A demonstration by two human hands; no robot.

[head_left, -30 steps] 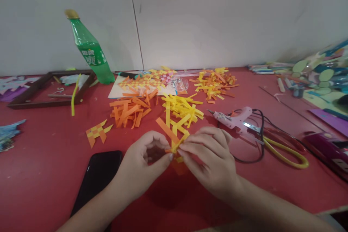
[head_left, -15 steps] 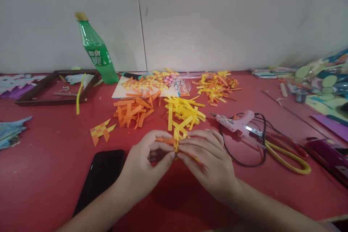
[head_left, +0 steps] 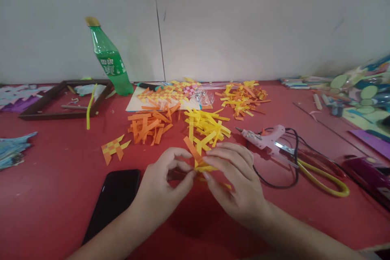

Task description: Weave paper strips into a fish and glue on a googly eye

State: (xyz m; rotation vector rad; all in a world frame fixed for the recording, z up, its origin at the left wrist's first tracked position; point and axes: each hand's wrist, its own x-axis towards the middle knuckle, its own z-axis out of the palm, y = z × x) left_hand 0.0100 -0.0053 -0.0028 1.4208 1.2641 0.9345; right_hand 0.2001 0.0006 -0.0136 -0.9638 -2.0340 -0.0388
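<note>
My left hand (head_left: 170, 183) pinches a small bundle of yellow and orange paper strips (head_left: 198, 156) between thumb and fingers. On the bundle's other side, my right hand (head_left: 234, 176) has its thumb and fingertips closed on the same strips. One orange strip stands up at a slant between the hands; the fingers partly hide the rest. Just beyond lie a heap of loose yellow paper strips (head_left: 209, 126) and a heap of orange paper strips (head_left: 152, 126). A woven orange and yellow paper fish (head_left: 115, 147) rests to the left.
A black phone (head_left: 114, 201) lies beside my left forearm. To the right are a pink glue gun (head_left: 265, 138) with its cord, yellow-handled scissors (head_left: 326, 183) and a maroon stapler-like object (head_left: 368, 174). A green bottle (head_left: 111, 63) stands by a dark frame (head_left: 61, 115) near the wall.
The orange strip has swung from lying sideways toward my left hand to slanting up and away. My right fingers have shifted slightly on the bundle, and the view has tilted slightly.
</note>
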